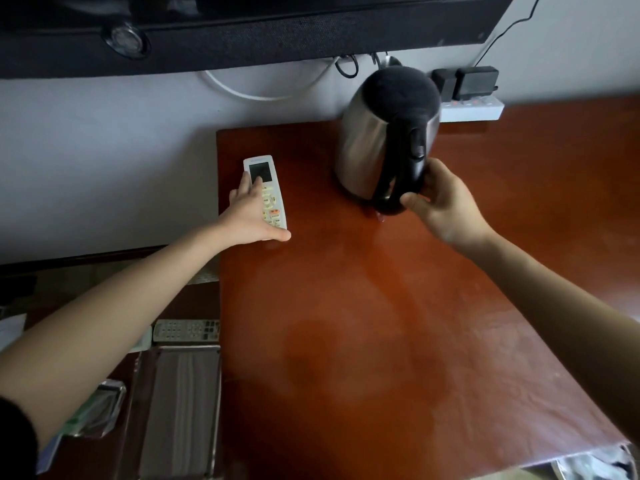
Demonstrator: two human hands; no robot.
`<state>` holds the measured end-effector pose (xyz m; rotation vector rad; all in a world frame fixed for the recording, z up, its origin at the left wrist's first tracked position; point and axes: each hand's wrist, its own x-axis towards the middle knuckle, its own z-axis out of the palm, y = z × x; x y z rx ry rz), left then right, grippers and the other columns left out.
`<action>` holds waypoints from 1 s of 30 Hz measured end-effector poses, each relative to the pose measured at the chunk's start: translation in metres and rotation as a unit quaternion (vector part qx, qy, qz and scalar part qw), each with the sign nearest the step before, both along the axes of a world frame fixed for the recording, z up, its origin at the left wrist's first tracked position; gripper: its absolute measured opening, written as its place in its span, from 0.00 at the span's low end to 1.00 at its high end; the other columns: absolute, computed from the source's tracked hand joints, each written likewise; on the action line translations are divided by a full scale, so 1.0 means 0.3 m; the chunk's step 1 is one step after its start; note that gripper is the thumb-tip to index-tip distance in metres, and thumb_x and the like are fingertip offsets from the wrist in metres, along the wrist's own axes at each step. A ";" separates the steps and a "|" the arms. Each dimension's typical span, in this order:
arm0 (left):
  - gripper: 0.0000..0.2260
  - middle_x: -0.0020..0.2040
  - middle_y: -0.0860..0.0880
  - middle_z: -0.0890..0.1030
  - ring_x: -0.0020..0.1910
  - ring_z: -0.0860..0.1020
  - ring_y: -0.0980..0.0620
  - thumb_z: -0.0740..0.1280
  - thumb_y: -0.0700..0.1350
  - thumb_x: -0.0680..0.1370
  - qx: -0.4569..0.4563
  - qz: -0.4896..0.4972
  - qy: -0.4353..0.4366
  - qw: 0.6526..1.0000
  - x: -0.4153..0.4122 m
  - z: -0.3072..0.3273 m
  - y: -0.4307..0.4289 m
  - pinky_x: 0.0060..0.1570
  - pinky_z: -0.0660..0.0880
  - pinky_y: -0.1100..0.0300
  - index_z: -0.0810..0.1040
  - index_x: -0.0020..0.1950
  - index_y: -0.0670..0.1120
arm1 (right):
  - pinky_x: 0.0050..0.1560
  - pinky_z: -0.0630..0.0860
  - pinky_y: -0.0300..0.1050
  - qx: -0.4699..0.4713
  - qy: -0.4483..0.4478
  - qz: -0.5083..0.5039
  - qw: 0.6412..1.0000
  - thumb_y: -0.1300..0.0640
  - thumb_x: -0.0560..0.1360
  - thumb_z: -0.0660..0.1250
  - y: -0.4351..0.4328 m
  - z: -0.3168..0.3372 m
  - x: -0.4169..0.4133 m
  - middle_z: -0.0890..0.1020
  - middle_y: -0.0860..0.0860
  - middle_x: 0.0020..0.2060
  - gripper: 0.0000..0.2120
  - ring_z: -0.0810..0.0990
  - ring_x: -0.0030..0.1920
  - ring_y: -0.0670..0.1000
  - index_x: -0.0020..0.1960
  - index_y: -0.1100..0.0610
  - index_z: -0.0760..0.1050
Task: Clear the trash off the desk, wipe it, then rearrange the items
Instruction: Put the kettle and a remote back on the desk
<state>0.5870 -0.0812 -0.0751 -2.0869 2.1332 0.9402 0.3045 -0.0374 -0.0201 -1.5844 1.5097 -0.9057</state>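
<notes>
Bare reddish-brown table (pixel 398 341) nearest camera, wide open room below both hands. Left hand (pixel 251 216) lies flat, fingers spread, on white remote (pixel 266 188); not closed around it. Remote's long axis runs toward wall, screen end beyond fingertips, hard by table's left edge. Right hand (pixel 446 206) grip closed on black handle of steel kettle (pixel 384 140); kettle tilts, lid toward wall, handle toward camera. White power strip (pixel 474 110) beyond kettle at back edge.
</notes>
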 end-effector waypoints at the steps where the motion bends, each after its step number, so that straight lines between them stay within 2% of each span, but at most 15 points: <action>1: 0.53 0.77 0.46 0.39 0.75 0.43 0.42 0.76 0.55 0.66 -0.001 -0.002 0.003 1.000 -0.005 0.001 0.000 0.70 0.53 0.48 0.42 0.76 0.43 | 0.60 0.74 0.53 0.000 0.000 0.004 1.000 0.61 0.68 0.66 0.003 0.001 -0.012 0.80 0.51 0.49 0.17 0.79 0.54 0.51 0.56 0.53 0.69; 3: 0.53 0.77 0.46 0.39 0.75 0.43 0.43 0.76 0.55 0.66 -0.002 -0.012 0.008 1.000 -0.016 0.006 -0.006 0.70 0.53 0.47 0.42 0.76 0.43 | 0.59 0.75 0.51 -0.001 0.000 0.019 1.000 0.60 0.68 0.65 0.003 0.008 -0.023 0.80 0.51 0.49 0.17 0.80 0.53 0.50 0.56 0.54 0.69; 6: 0.52 0.77 0.46 0.39 0.75 0.42 0.43 0.75 0.55 0.66 -0.001 -0.024 0.005 1.000 -0.032 0.012 -0.023 0.71 0.52 0.47 0.42 0.76 0.43 | 0.54 0.75 0.39 0.001 -0.009 0.044 0.999 0.61 0.69 0.64 -0.013 0.023 -0.033 0.79 0.46 0.47 0.18 0.79 0.49 0.39 0.58 0.56 0.68; 8: 0.52 0.77 0.46 0.39 0.75 0.43 0.43 0.75 0.55 0.67 -0.002 -0.022 0.000 1.000 -0.037 0.008 -0.025 0.71 0.52 0.48 0.42 0.76 0.43 | 0.52 0.75 0.35 0.006 -0.026 0.051 0.998 0.62 0.70 0.64 -0.021 0.023 -0.043 0.78 0.46 0.47 0.18 0.79 0.48 0.37 0.59 0.57 0.67; 12: 0.51 0.77 0.47 0.43 0.74 0.46 0.43 0.73 0.58 0.67 -0.015 -0.041 -0.019 0.999 -0.026 -0.006 -0.020 0.70 0.55 0.48 0.44 0.76 0.43 | 0.56 0.74 0.38 0.005 -0.030 0.031 0.999 0.61 0.72 0.64 -0.020 0.002 -0.049 0.78 0.53 0.52 0.21 0.78 0.52 0.43 0.63 0.60 0.66; 14: 0.48 0.77 0.48 0.46 0.73 0.48 0.44 0.72 0.59 0.68 -0.027 -0.052 -0.027 0.998 -0.015 -0.004 -0.018 0.69 0.57 0.48 0.47 0.77 0.44 | 0.56 0.73 0.37 0.001 0.004 0.015 1.000 0.64 0.74 0.65 -0.014 0.001 -0.041 0.77 0.53 0.52 0.19 0.76 0.53 0.44 0.64 0.62 0.66; 18: 0.31 0.73 0.48 0.62 0.71 0.55 0.48 0.67 0.54 0.74 -0.099 -0.088 -0.013 0.991 0.002 0.018 -0.003 0.65 0.62 0.49 0.60 0.73 0.46 | 0.49 0.71 0.35 -0.046 0.116 -0.029 0.992 0.64 0.75 0.63 0.052 -0.025 -0.020 0.74 0.55 0.55 0.19 0.74 0.50 0.47 0.65 0.63 0.65; 21: 0.22 0.69 0.50 0.68 0.69 0.58 0.50 0.64 0.51 0.77 -0.139 -0.143 0.005 0.980 -0.003 0.044 0.048 0.61 0.66 0.50 0.67 0.69 0.48 | 0.49 0.71 0.38 -0.071 0.165 -0.039 0.983 0.63 0.76 0.62 0.143 -0.075 -0.008 0.70 0.53 0.56 0.21 0.73 0.47 0.46 0.67 0.61 0.62; 24: 0.20 0.68 0.51 0.69 0.70 0.59 0.52 0.62 0.51 0.78 -0.142 -0.205 0.021 0.968 -0.008 0.068 0.126 0.57 0.69 0.52 0.67 0.69 0.51 | 0.51 0.74 0.45 -0.089 0.214 0.013 0.973 0.64 0.76 0.61 0.211 -0.102 0.015 0.71 0.53 0.54 0.17 0.73 0.48 0.46 0.64 0.60 0.67; 26: 0.20 0.69 0.53 0.69 0.70 0.59 0.54 0.61 0.52 0.78 -0.144 -0.248 0.017 0.958 -0.001 0.084 0.182 0.55 0.69 0.54 0.66 0.70 0.53 | 0.51 0.72 0.42 -0.092 0.231 0.067 0.966 0.63 0.76 0.61 0.244 -0.104 0.043 0.71 0.52 0.52 0.15 0.73 0.49 0.47 0.63 0.60 0.69; 28: 0.22 0.69 0.53 0.68 0.70 0.59 0.54 0.60 0.53 0.79 -0.145 -0.286 0.000 0.947 0.013 0.095 0.245 0.55 0.70 0.54 0.63 0.72 0.53 | 0.51 0.70 0.41 -0.096 0.254 0.114 0.956 0.63 0.76 0.61 0.281 -0.106 0.079 0.73 0.53 0.52 0.15 0.74 0.51 0.51 0.63 0.60 0.70; 30: 0.24 0.70 0.52 0.66 0.70 0.60 0.53 0.58 0.54 0.79 -0.139 -0.307 -0.035 0.941 0.032 0.095 0.319 0.59 0.68 0.53 0.59 0.74 0.53 | 0.50 0.74 0.48 -0.094 0.295 0.132 0.941 0.61 0.77 0.61 0.334 -0.111 0.123 0.74 0.55 0.54 0.17 0.74 0.54 0.57 0.65 0.58 0.69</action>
